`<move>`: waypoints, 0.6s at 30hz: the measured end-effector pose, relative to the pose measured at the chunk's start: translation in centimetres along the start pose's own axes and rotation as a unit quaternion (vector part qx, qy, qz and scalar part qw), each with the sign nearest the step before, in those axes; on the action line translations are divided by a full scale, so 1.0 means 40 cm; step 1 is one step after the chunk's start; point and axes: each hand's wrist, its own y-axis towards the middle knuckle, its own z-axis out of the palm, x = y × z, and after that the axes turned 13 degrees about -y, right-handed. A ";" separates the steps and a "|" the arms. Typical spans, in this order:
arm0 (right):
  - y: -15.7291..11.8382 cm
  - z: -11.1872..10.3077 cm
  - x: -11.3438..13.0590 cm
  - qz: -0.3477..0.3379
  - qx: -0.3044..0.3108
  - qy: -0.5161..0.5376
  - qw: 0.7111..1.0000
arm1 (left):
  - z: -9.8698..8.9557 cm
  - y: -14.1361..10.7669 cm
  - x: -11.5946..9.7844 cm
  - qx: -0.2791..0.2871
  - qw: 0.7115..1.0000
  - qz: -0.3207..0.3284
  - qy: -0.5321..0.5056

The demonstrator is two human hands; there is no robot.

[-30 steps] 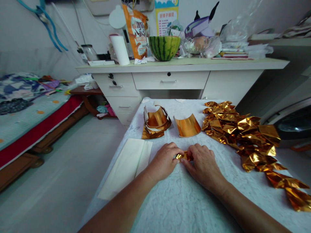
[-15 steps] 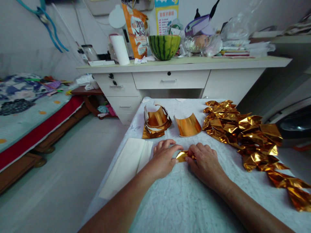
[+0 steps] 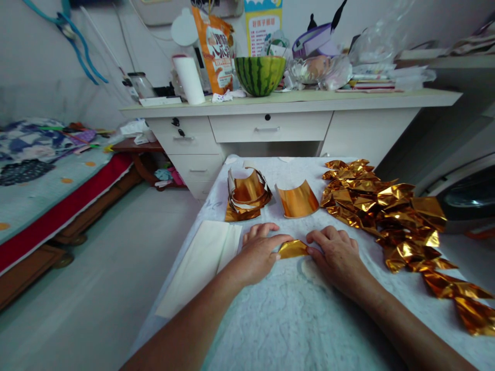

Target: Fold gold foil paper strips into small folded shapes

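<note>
The left hand [image 3: 260,256] pinched the left end of a small, shiny, gold foil strip [image 3: 293,249] between thumb and forefinger, while the right hand [image 3: 339,258] had shifted rightward in the last half second, its thumb at the strip's right end (whether it gripped there, I could not tell). That left the strip's middle uncovered, its long face bare. It lay between both hands, nearer than the curved, gold, glossy sheet [image 3: 298,201].
</note>
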 end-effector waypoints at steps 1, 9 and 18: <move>0.000 0.000 -0.004 0.002 0.002 -0.001 1.000 | -0.001 -0.001 -0.002 0.004 1.000 -0.003 0.001; 0.005 -0.007 -0.025 0.000 0.031 0.009 0.999 | -0.010 -0.001 -0.006 0.026 1.000 -0.008 0.003; 0.011 -0.007 -0.042 -0.019 0.040 0.028 0.999 | -0.014 -0.001 -0.005 0.038 0.999 0.006 0.010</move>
